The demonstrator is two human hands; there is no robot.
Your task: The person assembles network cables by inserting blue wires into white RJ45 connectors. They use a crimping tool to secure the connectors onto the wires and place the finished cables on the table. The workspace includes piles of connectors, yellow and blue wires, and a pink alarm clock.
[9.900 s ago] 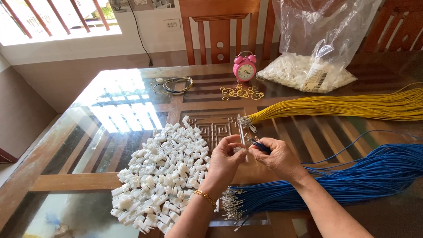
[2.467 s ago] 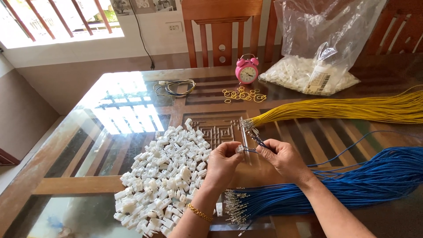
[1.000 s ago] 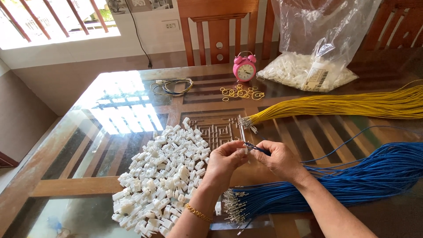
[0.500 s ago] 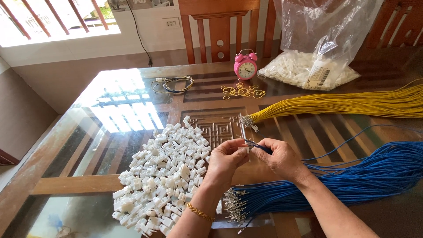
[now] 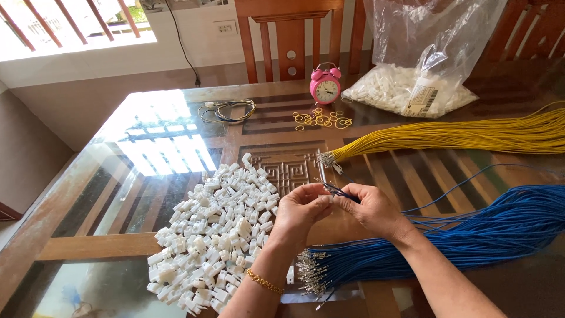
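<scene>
Left hand point(image 5: 300, 211) grip pinching a small white connector point(image 5: 323, 189), right hand point(image 5: 372, 210) grip pinching a blue wire point(image 5: 338, 192) at it

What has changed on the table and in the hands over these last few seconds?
Very little. The left hand and right hand were lifted slightly higher and have come back down, still pinched together on a blue wire and what seems a small white connector, too hidden to be sure. The pile of white connectors, blue wire bundle, yellow wire bundle and pink alarm clock stayed put.
</scene>
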